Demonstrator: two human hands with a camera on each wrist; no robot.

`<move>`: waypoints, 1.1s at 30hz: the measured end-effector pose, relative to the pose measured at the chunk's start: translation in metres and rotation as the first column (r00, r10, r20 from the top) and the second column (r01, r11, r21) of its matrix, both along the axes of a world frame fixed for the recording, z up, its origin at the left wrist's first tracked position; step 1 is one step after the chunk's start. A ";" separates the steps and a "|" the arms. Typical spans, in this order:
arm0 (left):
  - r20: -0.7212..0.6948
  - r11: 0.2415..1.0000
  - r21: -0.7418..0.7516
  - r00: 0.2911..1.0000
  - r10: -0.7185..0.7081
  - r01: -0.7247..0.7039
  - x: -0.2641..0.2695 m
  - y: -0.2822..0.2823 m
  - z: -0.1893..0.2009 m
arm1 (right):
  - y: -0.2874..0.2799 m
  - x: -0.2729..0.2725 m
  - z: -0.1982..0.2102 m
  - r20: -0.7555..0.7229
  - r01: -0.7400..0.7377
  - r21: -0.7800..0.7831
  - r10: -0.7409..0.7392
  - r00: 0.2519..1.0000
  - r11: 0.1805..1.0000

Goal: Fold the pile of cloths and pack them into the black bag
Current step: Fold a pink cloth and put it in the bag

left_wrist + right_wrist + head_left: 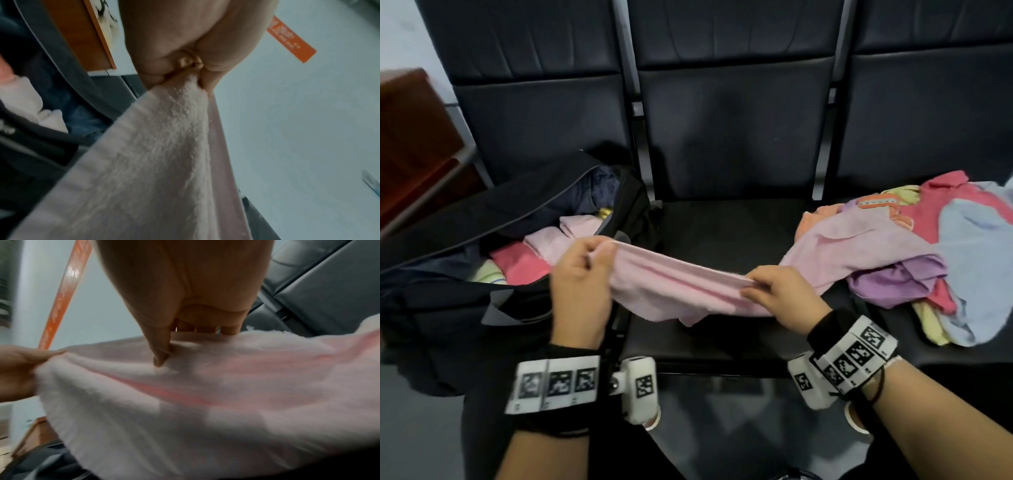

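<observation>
Both hands [582,274] pinch pink cloth [674,284]

Both wrists wear black straps [825,329] carrying white blocks [554,383] printed with black square markers.

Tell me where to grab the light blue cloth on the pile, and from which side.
Pinch the light blue cloth at its near hanging edge, coming from the front right. It lies on top of the pile there, draped over the seat front, so that edge is free, probably lifting without dragging others.
</observation>
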State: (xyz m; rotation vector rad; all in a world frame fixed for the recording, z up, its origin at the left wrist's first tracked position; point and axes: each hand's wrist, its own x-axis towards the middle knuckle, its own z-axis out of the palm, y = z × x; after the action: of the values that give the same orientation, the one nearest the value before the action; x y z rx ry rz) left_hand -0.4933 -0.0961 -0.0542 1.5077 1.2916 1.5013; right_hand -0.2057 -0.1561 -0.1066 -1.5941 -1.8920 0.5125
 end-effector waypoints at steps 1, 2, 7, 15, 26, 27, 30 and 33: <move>0.020 0.998 0.012 0.997 0.069 -0.069 -0.012 0.004 0.003 | -0.001 0.013 -0.001 0.017 0.046 -0.003 -0.046 0.999 0.999; 0.028 0.990 0.023 0.990 0.137 -0.138 -0.022 0.008 0.006 | -0.002 0.025 -0.001 0.027 0.094 -0.006 -0.094 0.995 0.996; -0.005 0.969 -0.053 0.970 0.243 -0.243 -0.032 0.016 0.001 | -0.007 0.048 0.001 -0.086 0.249 0.020 -0.247 0.965 0.968; -0.197 0.949 -0.223 0.943 -0.266 0.221 0.058 -0.007 -0.015 | -0.009 0.009 0.010 -0.269 0.106 -0.057 -0.118 0.956 0.993; -0.540 0.822 -0.288 0.626 -0.563 0.492 0.113 -0.025 -0.022 | -0.021 0.007 0.026 -0.280 -0.081 -0.024 0.071 0.957 0.996; -0.536 0.834 -0.266 0.645 -0.544 0.483 0.114 -0.025 -0.023 | -0.022 0.009 0.026 -0.268 -0.077 -0.006 0.073 0.961 0.997; -0.449 0.875 -0.221 0.752 -0.483 0.430 0.111 -0.023 -0.021 | -0.025 0.019 0.025 -0.202 -0.067 -0.016 0.062 0.977 0.998; -0.336 0.939 -0.145 0.877 -0.343 0.311 0.097 -0.014 -0.018 | -0.026 0.035 0.020 -0.090 -0.034 -0.025 0.031 0.995 0.999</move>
State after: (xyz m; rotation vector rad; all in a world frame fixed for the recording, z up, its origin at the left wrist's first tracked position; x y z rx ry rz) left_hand -0.3958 -0.1106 -0.0723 1.8925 1.2003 0.9709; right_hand -0.1708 -0.1823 -0.0868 -1.5330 -1.8537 0.6151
